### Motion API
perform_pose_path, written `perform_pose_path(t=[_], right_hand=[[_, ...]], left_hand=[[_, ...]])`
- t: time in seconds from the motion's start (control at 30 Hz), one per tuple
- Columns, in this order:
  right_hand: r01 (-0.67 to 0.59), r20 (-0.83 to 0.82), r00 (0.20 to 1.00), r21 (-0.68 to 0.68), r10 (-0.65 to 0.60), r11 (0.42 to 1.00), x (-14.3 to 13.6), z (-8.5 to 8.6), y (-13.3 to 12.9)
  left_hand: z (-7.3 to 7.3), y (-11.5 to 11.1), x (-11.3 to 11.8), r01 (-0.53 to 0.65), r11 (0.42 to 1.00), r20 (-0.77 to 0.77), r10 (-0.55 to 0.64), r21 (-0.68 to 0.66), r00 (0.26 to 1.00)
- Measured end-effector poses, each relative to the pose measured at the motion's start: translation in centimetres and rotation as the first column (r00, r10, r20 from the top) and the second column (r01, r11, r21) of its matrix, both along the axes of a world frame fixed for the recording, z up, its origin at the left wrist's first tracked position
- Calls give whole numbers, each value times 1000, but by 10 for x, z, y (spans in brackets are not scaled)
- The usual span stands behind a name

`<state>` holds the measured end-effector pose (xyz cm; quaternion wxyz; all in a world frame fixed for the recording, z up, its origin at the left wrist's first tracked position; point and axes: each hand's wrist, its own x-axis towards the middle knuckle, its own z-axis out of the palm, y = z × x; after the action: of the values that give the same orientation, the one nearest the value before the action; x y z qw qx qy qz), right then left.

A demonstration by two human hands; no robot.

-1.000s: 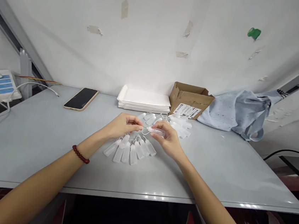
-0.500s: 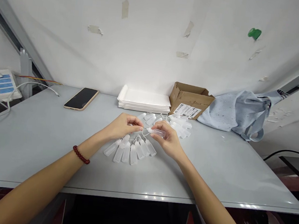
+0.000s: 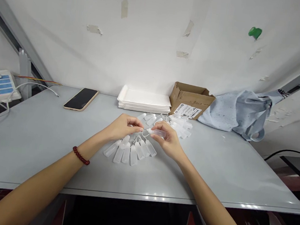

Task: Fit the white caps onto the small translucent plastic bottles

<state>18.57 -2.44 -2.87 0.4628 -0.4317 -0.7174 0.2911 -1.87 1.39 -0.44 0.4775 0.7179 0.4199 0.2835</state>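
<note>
In my right hand [image 3: 170, 139] is a small translucent plastic bottle [image 3: 159, 132], pinched between thumb and fingers and lying sideways with its white tip to the left. My left hand [image 3: 127, 126] is closed at the fingertips on a thin dark strand [image 3: 144, 128] that runs to the bottle's tip; I cannot tell whether it is wire or thread. A white cord [image 3: 145, 134] curves down from the tip. Just below my hands, several like bottles [image 3: 134, 155] lie fanned out, joined at their necks by white cord. Another bunch of bottles [image 3: 182, 125] lies behind my right hand.
At the back of the grey table [image 3: 42, 144] are a stack of white padded envelopes [image 3: 144, 99], an opened cardboard box [image 3: 191, 100] and a light blue cloth bag [image 3: 228, 108]. A phone [image 3: 81, 99] lies at the left. Beyond it are a white cable [image 3: 32, 83] and a power strip [image 3: 4, 84].
Both hands keep their hold and place almost unchanged. The whole view has shifted very slightly.
</note>
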Motion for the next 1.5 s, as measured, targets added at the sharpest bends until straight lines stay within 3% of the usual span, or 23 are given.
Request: perform_pose_path(t=[0.7,1.13,1.5], right_hand=[[6,28,1000,-16,-5,1000,-5,-3,-2],[39,-87,995,-29,-42,999,-3,-1,0],[49,-53,997,-8,-49,999,-8,-2,-4]], left_hand=[[-5,-2,6,-16,1000,19,17,-7,1000],[-1,5,-2,14,999,37,-12,-39,999],[-1,-4,4,12,1000,42,-11,-22,999]])
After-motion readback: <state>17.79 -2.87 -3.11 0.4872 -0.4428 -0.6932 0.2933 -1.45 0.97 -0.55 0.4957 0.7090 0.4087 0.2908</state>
